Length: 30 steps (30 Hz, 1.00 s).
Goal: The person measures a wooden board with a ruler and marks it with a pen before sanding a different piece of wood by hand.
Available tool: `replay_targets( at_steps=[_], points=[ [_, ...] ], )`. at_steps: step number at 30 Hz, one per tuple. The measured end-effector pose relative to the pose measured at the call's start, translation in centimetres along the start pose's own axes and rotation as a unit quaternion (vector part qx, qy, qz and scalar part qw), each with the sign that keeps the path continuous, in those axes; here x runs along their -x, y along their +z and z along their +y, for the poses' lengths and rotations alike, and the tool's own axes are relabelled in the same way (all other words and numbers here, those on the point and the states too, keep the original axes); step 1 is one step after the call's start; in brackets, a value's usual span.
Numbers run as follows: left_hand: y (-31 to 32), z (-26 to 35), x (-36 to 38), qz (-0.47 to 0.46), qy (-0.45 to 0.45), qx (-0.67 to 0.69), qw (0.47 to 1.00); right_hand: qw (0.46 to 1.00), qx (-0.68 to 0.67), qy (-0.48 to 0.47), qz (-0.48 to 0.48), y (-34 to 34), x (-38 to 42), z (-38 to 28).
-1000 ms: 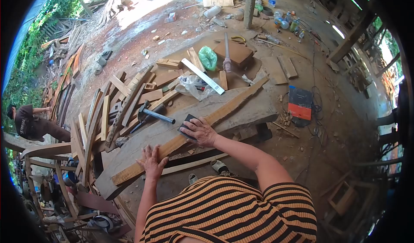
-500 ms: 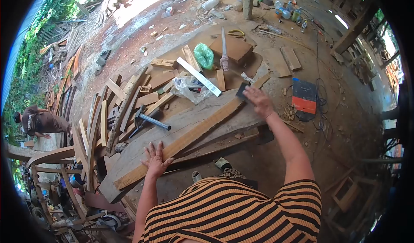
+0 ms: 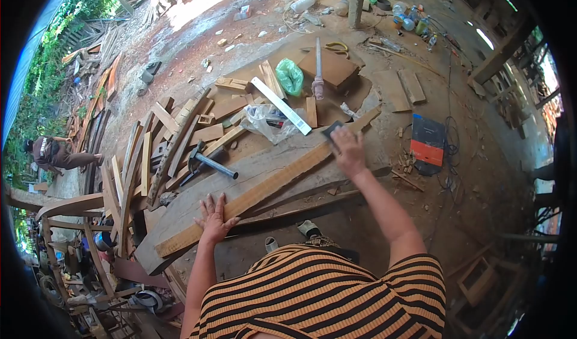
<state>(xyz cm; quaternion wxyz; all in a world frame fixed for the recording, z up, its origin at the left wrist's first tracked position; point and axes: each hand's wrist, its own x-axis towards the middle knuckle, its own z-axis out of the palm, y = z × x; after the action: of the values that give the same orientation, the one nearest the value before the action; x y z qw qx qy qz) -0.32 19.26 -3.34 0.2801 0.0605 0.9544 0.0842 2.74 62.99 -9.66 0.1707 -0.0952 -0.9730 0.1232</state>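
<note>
A long light-brown wooden plank (image 3: 273,184) lies diagonally on a wide grey wooden slab (image 3: 264,163). My left hand (image 3: 214,221) rests on the plank's lower left part, its fingers spread and holding nothing. Towards the plank's far right end, my right hand (image 3: 350,154) presses a dark piece of sandpaper (image 3: 331,131) onto the wood. Part of the sandpaper is hidden under the fingers. A hammer (image 3: 217,165) with a grey tubular handle lies on the slab beyond my left hand.
Behind the slab are a white strip (image 3: 281,106), a clear plastic bag (image 3: 267,124), a green bag (image 3: 290,77) and a saw (image 3: 318,74). Scrap wood (image 3: 146,158) is piled left. A black-and-red box (image 3: 427,143) lies right. Another person (image 3: 57,154) is at far left.
My right hand and the sandpaper have slid a little left and towards me along the plank. My left hand stays on the plank. The person at far left has changed posture.
</note>
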Motion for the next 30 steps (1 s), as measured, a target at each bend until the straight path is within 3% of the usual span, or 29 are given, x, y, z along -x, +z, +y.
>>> replay_targets(
  at_steps=[2,3,6,12,15,18,30],
  points=[
    [0.0,0.1,-0.2,0.001,0.001,-0.008,1.000,0.990,-0.110,-0.083,-0.023,0.3,3.1,-4.0],
    [0.0,0.0,-0.1,0.002,0.005,-0.006,1.000,0.991,-0.109,-0.080,-0.020,-0.1,3.6,-4.1],
    [0.0,0.0,-0.1,0.002,0.003,-0.008,1.000,0.971,-0.096,-0.212,-0.056,-1.3,3.2,-2.6],
    [0.1,-0.1,-0.2,0.002,0.003,-0.012,1.000,0.996,0.037,0.065,0.043,-0.7,-3.4,12.3],
    [0.1,-0.2,-0.2,0.001,0.003,-0.012,1.000,0.985,0.091,0.128,0.072,1.0,-4.1,13.4],
    [0.2,-0.4,-0.3,0.005,0.005,-0.014,1.000,0.976,0.057,0.182,0.109,2.8,-3.2,11.7],
    [0.3,-0.2,-0.1,0.015,0.007,-0.010,1.000,0.971,0.057,0.210,0.102,2.7,-2.6,9.9]
  ],
)
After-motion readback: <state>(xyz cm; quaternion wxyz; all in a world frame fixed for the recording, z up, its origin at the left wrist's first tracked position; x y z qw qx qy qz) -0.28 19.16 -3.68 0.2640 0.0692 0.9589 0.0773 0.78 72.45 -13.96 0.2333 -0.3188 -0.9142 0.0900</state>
